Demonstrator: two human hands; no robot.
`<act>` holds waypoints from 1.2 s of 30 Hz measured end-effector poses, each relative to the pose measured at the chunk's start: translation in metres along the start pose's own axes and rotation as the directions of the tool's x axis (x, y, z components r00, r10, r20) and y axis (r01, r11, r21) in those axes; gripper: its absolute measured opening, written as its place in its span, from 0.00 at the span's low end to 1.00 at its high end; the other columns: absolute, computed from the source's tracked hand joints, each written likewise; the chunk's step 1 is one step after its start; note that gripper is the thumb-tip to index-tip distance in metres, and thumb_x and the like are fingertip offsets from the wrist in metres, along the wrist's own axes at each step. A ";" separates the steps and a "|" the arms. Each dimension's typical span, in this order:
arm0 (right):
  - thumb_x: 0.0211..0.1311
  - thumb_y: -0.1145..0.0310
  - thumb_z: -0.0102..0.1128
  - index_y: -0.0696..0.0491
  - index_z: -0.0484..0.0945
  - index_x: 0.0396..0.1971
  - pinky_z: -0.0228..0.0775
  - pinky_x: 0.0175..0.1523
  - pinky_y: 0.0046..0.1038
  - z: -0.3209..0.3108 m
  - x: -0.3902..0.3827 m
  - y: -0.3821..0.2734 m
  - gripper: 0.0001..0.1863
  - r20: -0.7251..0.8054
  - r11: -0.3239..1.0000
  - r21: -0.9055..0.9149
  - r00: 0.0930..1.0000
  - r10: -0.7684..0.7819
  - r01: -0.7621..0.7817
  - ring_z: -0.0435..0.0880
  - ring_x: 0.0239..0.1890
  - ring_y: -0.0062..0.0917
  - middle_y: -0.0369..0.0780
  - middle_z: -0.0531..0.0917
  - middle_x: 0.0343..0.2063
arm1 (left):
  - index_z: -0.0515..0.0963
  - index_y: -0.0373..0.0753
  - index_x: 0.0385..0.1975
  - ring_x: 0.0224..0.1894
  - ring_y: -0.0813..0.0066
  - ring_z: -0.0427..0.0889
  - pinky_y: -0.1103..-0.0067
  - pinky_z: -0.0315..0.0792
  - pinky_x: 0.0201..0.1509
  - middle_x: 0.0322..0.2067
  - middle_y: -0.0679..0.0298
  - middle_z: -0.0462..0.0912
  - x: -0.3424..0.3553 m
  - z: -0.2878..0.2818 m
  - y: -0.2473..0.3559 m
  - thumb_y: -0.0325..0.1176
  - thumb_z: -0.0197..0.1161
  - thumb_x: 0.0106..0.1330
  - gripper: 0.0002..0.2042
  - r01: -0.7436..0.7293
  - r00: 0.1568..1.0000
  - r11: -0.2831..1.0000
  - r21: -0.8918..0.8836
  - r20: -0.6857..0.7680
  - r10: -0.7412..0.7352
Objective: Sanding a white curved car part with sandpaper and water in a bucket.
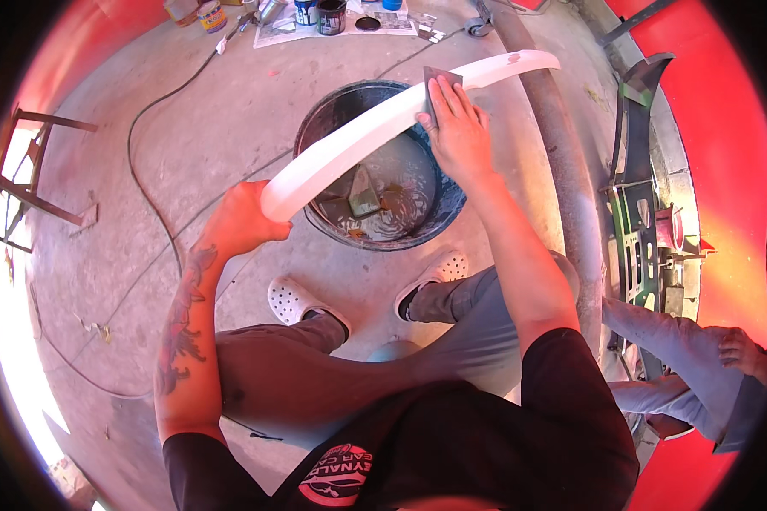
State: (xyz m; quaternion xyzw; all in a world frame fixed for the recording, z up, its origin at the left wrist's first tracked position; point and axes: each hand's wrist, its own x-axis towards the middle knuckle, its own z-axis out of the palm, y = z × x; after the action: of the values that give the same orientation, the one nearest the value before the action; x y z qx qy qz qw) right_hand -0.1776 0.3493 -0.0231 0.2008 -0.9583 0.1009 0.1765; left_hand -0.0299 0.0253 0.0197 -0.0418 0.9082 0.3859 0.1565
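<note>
One long, curved white strip [362,136] extends over a round black tub [453,198], from eight to two o'clock. Fingers of the left hand [240,220] grasp its eight-o'clock end; those of the right hand [462,140] press a grey rectangular sheet [443,73] against it. Loosening the left grasp could drop the strip into the water [407,209].

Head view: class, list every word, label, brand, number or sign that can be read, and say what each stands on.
Black shirt: lettering on its red-and-white chest print, deliberately not copied here.
Blue-and-white can: label too small to read.
Yellowish tub: label too small to read.
Paper sheet: print too small to read.
</note>
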 end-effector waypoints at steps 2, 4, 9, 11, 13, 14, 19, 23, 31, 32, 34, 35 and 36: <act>0.74 0.48 0.51 0.47 0.66 0.72 0.59 0.70 0.48 0.002 -0.015 -0.031 0.32 -0.027 0.995 -0.009 0.995 -0.099 0.099 0.62 0.75 0.37 0.39 0.67 0.73 | 0.83 0.32 0.41 0.36 0.56 0.87 0.68 0.79 0.46 0.33 0.50 0.87 -0.002 0.000 0.000 0.36 0.74 0.45 0.22 0.000 1.000 1.000 0.022 0.002 0.000; 0.71 0.53 0.58 0.47 0.66 0.72 0.59 0.70 0.45 -0.006 -0.036 -0.060 0.32 -0.019 0.962 0.121 0.970 -0.242 0.243 0.65 0.74 0.38 0.39 0.69 0.72 | 0.83 0.32 0.41 0.36 0.55 0.87 0.68 0.79 0.46 0.33 0.50 0.87 -0.002 -0.002 -0.002 0.36 0.74 0.45 0.22 -0.001 1.000 0.999 0.044 0.002 0.001; 0.73 0.50 0.54 0.48 0.64 0.72 0.56 0.72 0.50 -0.009 -0.003 -0.005 0.33 0.015 0.991 0.048 0.992 -0.124 0.123 0.62 0.75 0.40 0.41 0.64 0.74 | 0.83 0.32 0.40 0.36 0.55 0.86 0.68 0.79 0.45 0.32 0.50 0.87 -0.001 -0.003 0.001 0.36 0.73 0.45 0.21 0.001 1.000 1.000 0.021 -0.024 0.000; 0.74 0.50 0.53 0.49 0.63 0.73 0.54 0.73 0.51 0.004 -0.008 -0.012 0.33 -0.001 0.996 0.068 0.999 -0.053 0.053 0.61 0.76 0.40 0.41 0.62 0.75 | 0.83 0.32 0.40 0.36 0.56 0.86 0.68 0.78 0.45 0.32 0.50 0.87 -0.002 -0.002 0.001 0.37 0.73 0.45 0.21 -0.003 1.000 1.000 0.022 -0.013 0.003; 0.76 0.49 0.48 0.49 0.59 0.75 0.50 0.75 0.53 0.006 -0.020 -0.045 0.34 -0.006 0.995 0.096 1.000 -0.023 0.024 0.57 0.78 0.42 0.42 0.59 0.77 | 0.83 0.32 0.39 0.35 0.57 0.86 0.68 0.78 0.45 0.32 0.50 0.87 -0.002 -0.004 0.002 0.37 0.73 0.45 0.21 -0.003 1.000 1.000 0.029 -0.006 0.003; 0.75 0.49 0.50 0.50 0.59 0.75 0.50 0.75 0.55 0.005 -0.033 -0.071 0.35 -0.012 0.987 0.133 0.996 -0.085 0.086 0.57 0.78 0.42 0.42 0.59 0.77 | 0.83 0.31 0.39 0.35 0.58 0.86 0.69 0.78 0.44 0.32 0.50 0.87 -0.004 -0.005 0.004 0.37 0.73 0.45 0.21 0.008 1.000 1.000 0.028 -0.001 -0.008; 0.68 0.48 0.58 0.41 0.62 0.74 0.48 0.76 0.58 0.001 -0.087 -0.136 0.37 0.008 0.877 0.268 0.909 -0.416 0.399 0.57 0.78 0.35 0.33 0.60 0.77 | 0.82 0.31 0.38 0.33 0.61 0.85 0.69 0.78 0.43 0.30 0.50 0.86 0.000 -0.005 -0.003 0.37 0.73 0.45 0.21 0.015 0.998 0.999 -0.037 0.065 -0.013; 0.71 0.50 0.56 0.40 0.60 0.75 0.50 0.75 0.57 -0.002 -0.055 -0.073 0.36 0.015 0.954 0.145 0.964 -0.266 0.262 0.58 0.78 0.31 0.32 0.60 0.77 | 0.83 0.31 0.38 0.33 0.61 0.85 0.69 0.79 0.42 0.29 0.51 0.86 -0.002 -0.007 0.001 0.37 0.73 0.44 0.21 -0.007 1.000 1.000 0.011 0.003 0.007; 0.70 0.54 0.57 0.45 0.64 0.73 0.53 0.72 0.60 -0.007 -0.076 -0.098 0.33 0.012 0.953 0.229 0.979 -0.206 0.198 0.60 0.76 0.39 0.34 0.63 0.75 | 0.82 0.31 0.38 0.32 0.63 0.85 0.69 0.78 0.43 0.28 0.53 0.85 -0.006 -0.004 0.004 0.37 0.73 0.44 0.21 0.041 0.998 0.999 0.025 0.046 -0.042; 0.69 0.58 0.58 0.44 0.64 0.73 0.53 0.71 0.61 -0.008 -0.074 -0.092 0.33 -0.004 0.955 0.197 0.975 -0.224 0.221 0.61 0.75 0.39 0.34 0.63 0.75 | 0.82 0.31 0.38 0.32 0.64 0.85 0.69 0.78 0.43 0.28 0.53 0.85 -0.006 -0.004 0.005 0.36 0.73 0.44 0.21 0.036 0.999 0.999 0.021 0.038 -0.037; 0.64 0.67 0.58 0.43 0.64 0.73 0.54 0.70 0.61 -0.005 -0.058 -0.065 0.35 0.000 0.993 0.074 0.996 -0.091 0.091 0.63 0.74 0.40 0.33 0.64 0.75 | 0.82 0.31 0.38 0.32 0.65 0.84 0.70 0.78 0.43 0.28 0.54 0.85 -0.005 -0.002 0.005 0.36 0.73 0.44 0.21 0.028 0.999 0.999 0.021 0.040 -0.029; 0.59 0.73 0.56 0.44 0.64 0.73 0.56 0.69 0.60 -0.006 -0.045 -0.053 0.38 -0.017 0.995 0.100 1.000 -0.010 0.011 0.63 0.74 0.40 0.34 0.64 0.75 | 0.82 0.31 0.38 0.32 0.65 0.84 0.70 0.78 0.43 0.28 0.54 0.85 -0.006 -0.003 0.005 0.36 0.73 0.44 0.21 0.026 0.999 0.999 0.018 0.035 -0.027; 0.60 0.73 0.55 0.44 0.64 0.72 0.56 0.70 0.60 0.001 -0.032 -0.033 0.37 -0.038 0.995 0.087 0.998 0.055 -0.051 0.63 0.74 0.41 0.34 0.64 0.75 | 0.82 0.31 0.38 0.32 0.66 0.84 0.70 0.78 0.43 0.28 0.54 0.85 -0.005 -0.002 0.007 0.36 0.73 0.44 0.21 0.016 0.999 1.000 0.011 0.034 -0.016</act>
State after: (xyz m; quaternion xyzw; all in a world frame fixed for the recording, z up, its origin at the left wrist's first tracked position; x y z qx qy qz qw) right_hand -0.1364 0.3304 -0.0322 0.1805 -0.9543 0.1507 0.1844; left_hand -0.0275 0.0285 0.0272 -0.0415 0.9071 0.3805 0.1750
